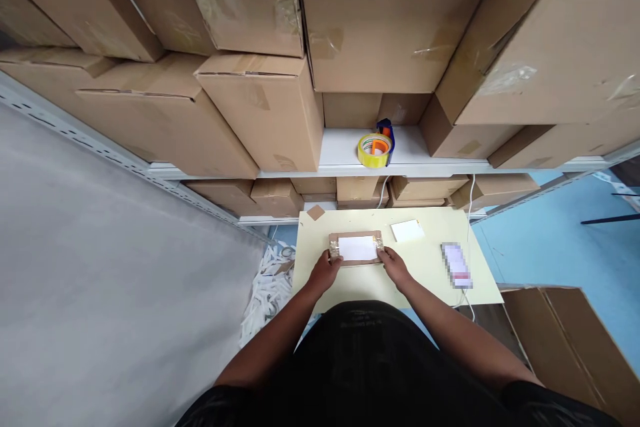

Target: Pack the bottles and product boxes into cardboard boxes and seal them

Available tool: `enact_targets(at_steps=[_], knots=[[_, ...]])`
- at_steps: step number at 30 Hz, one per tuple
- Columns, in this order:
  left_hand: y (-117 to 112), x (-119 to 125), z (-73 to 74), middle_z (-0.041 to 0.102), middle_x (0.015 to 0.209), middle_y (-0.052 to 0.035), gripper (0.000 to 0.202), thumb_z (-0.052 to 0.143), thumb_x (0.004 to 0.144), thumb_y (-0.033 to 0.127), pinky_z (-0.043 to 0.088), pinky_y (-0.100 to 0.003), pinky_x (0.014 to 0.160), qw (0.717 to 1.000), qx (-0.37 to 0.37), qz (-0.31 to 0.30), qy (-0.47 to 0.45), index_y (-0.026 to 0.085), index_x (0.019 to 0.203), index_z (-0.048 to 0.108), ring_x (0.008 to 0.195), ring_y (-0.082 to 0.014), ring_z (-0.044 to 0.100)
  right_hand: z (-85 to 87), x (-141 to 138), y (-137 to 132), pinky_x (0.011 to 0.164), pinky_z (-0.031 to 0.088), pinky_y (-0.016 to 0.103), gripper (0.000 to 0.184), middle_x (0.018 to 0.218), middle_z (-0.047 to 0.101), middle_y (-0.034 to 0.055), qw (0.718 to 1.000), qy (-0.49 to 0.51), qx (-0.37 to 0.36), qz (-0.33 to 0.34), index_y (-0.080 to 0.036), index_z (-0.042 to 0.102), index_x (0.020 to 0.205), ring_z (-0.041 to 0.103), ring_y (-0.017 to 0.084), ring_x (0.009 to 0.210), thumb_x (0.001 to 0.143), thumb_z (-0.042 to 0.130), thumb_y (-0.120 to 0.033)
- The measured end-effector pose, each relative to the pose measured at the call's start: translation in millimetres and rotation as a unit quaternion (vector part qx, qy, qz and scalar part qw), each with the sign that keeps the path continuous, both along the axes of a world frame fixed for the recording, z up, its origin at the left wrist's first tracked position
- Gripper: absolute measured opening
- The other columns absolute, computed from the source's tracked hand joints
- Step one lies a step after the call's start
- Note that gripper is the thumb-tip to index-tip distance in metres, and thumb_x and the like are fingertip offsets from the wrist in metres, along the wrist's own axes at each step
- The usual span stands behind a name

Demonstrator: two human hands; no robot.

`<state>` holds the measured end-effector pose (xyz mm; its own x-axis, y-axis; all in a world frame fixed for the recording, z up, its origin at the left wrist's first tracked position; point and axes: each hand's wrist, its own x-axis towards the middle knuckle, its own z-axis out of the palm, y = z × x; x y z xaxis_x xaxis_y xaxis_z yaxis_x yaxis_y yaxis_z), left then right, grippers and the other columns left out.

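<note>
A small flat cardboard box [356, 262] with a white label [357, 248] on its top lies over the pale yellow table, its ends covered with shiny clear tape. My left hand [325, 271] grips its left end, thumb on top near the label's corner. At the right end my right hand [395, 265] holds the box the same way. The undersides of the box and the fingers beneath it are hidden. Just beyond my right hand sits a stack of white labels [407, 231].
A phone [456, 265] with a cable lies on the table [400, 290] at right. Behind stands a shelf [340, 147] of cardboard boxes, with a tape dispenser [376, 147] on it. White paper strips [265, 287] cover the floor at left; an open carton [560, 327] stands at right.
</note>
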<state>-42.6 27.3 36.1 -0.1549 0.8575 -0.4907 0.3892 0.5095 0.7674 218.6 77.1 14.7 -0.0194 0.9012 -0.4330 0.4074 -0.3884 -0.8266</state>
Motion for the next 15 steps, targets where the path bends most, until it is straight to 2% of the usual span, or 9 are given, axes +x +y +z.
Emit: enact_targets(at_steps=[4,9,15], knots=[[-3,1,18.7,0.07,0.129,-0.0133,0.047,0.059,0.094,0.05,0.047,-0.037,0.096,0.999,0.042,-0.002,-0.021,0.02,0.13,0.059,0.115,-0.0285,0.067,9.2,-1,4,0.086,0.056,0.04,0.058,0.117,0.075,0.0078,1.0,-0.006,0.005,-0.023,-0.024,0.07,0.118,0.07,0.026,0.104,0.085,0.055,-0.07],[4,-7,45.1,0.067,0.134,-0.0129,0.05,0.058,0.094,0.048,0.047,-0.039,0.1,0.995,0.091,0.005,-0.031,0.021,0.136,0.056,0.118,-0.0283,0.066,31.1,-8,10,0.087,0.056,0.041,0.057,0.119,0.074,0.0069,0.996,0.008,0.054,-0.065,-0.025,0.07,0.12,0.069,0.026,0.104,0.083,0.059,-0.068],[8,-12,63.7,0.068,0.133,-0.0121,0.05,0.058,0.095,0.049,0.049,-0.041,0.1,0.993,0.093,0.001,-0.068,0.021,0.137,0.056,0.116,-0.0274,0.066,51.8,-13,-6,0.09,0.057,0.041,0.057,0.127,0.071,0.0078,0.992,-0.003,0.089,-0.088,-0.025,0.071,0.122,0.067,0.027,0.112,0.091,0.049,-0.067]])
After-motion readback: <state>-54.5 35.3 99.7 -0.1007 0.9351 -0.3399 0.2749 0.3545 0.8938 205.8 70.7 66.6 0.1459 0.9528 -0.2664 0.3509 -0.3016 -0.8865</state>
